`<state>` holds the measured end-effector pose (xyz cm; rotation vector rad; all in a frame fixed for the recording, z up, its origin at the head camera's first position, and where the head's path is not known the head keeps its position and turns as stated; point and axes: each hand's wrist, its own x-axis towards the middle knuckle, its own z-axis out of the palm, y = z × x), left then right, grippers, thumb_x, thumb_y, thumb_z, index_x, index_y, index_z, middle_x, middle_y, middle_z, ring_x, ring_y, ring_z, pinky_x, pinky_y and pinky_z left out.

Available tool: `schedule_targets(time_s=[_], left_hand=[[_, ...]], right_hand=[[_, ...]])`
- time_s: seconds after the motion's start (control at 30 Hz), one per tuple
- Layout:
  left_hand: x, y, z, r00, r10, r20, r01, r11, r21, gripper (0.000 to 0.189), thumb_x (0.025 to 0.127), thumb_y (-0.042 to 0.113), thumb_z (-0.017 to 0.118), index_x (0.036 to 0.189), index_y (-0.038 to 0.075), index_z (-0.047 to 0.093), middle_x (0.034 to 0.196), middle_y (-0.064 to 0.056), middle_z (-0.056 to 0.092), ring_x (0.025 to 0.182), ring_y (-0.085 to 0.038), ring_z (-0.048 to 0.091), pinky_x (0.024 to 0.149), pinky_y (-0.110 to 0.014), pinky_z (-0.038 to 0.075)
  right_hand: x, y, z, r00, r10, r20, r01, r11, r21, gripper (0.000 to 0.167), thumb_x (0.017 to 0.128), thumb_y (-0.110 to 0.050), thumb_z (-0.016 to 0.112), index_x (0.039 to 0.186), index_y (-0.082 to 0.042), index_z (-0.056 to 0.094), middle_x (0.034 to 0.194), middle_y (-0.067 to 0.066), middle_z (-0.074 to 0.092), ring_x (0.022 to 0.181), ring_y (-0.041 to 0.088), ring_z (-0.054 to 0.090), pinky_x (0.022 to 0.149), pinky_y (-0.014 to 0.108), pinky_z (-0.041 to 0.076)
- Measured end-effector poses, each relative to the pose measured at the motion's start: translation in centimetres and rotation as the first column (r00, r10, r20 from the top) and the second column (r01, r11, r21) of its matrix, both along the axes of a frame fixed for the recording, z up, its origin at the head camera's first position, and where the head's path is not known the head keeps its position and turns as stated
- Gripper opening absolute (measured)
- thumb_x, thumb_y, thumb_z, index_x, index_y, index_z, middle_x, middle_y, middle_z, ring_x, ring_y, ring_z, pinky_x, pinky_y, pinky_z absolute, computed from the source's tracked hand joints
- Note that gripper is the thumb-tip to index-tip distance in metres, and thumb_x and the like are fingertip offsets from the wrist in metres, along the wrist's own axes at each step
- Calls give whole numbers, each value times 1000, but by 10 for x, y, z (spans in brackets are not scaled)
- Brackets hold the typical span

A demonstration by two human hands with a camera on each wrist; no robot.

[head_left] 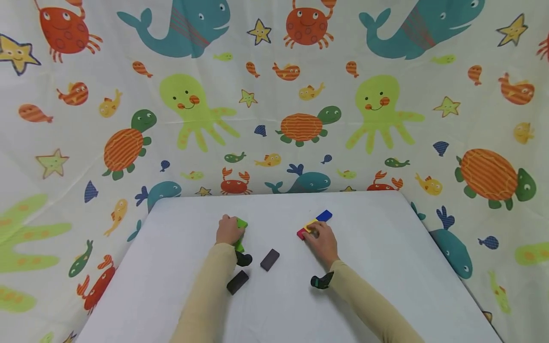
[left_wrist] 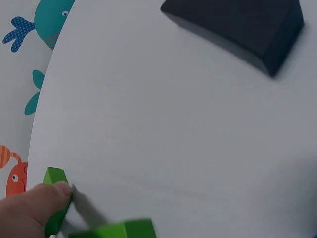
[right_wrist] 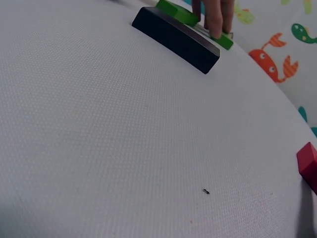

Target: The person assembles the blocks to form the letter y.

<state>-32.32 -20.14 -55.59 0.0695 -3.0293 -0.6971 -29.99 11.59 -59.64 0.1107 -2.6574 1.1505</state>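
My left hand [head_left: 230,230] pinches a green block [left_wrist: 59,218], with the thumb pressed to its side in the left wrist view. A second green block [left_wrist: 116,230] lies close by it, partly cut off by the frame edge. On the right, my right hand [head_left: 322,242] has thumb and fingers curled at a yellow block [head_left: 311,224], which it partly covers. That block sits in a slanting line between a red block [head_left: 301,234] and a blue block [head_left: 324,215]. The right wrist view shows the red block [right_wrist: 309,166] at its edge, while the right hand is out of sight there.
Two dark blocks lie on the white table [head_left: 364,224] between the arms: one dark block [head_left: 269,260] towards the middle, another dark block [head_left: 238,282] nearer, beside the left forearm. Behind the table hangs a curtain [head_left: 266,105] printed with sea animals.
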Motion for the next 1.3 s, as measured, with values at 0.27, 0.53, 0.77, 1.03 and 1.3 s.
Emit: schedule_targets(time_s=[0.27,0.53,0.77,1.03,1.3], left_hand=[[-11,55,-3,992,-46,-113,60,991,121,36,82,8,73,113,-7,66,115,-27,53,104,-38,52,90,-49,48],[-10,104,6,982,-172,-80,188,937,296,50,86,12,74,129,-8,58,126,-24,51,112,-34,53,99,-45,45],[-5,125,4,985,-134,-112,166,919,359,41,84,6,75,120,-11,63,118,-25,55,107,-36,55,97,-47,45],[-1,144,5,996,-28,-81,62,895,442,38,86,4,73,118,-12,63,119,-24,52,108,-35,53,97,-48,46],[0,153,4,1000,14,-23,-1,884,467,46,86,7,74,126,-10,59,121,-22,50,109,-32,52,98,-46,45]], right_hand=[[1,3,1,1000,5,24,-4,1000,-5,34,87,-31,75,111,-8,71,114,9,60,108,27,56,94,43,46],[2,1,4,1000,0,28,0,1000,-6,32,87,-29,75,111,-8,71,114,9,60,108,27,56,95,43,47],[3,1,5,1000,9,11,-9,1000,16,34,86,-31,76,111,-7,71,114,10,61,108,28,57,94,45,47],[5,3,4,1000,8,-7,-8,1000,12,32,86,-29,76,110,-7,71,112,10,61,107,28,57,95,44,47],[2,3,2,1000,13,-16,-12,1000,18,33,86,-30,76,110,-7,71,111,9,61,107,28,58,94,45,47]])
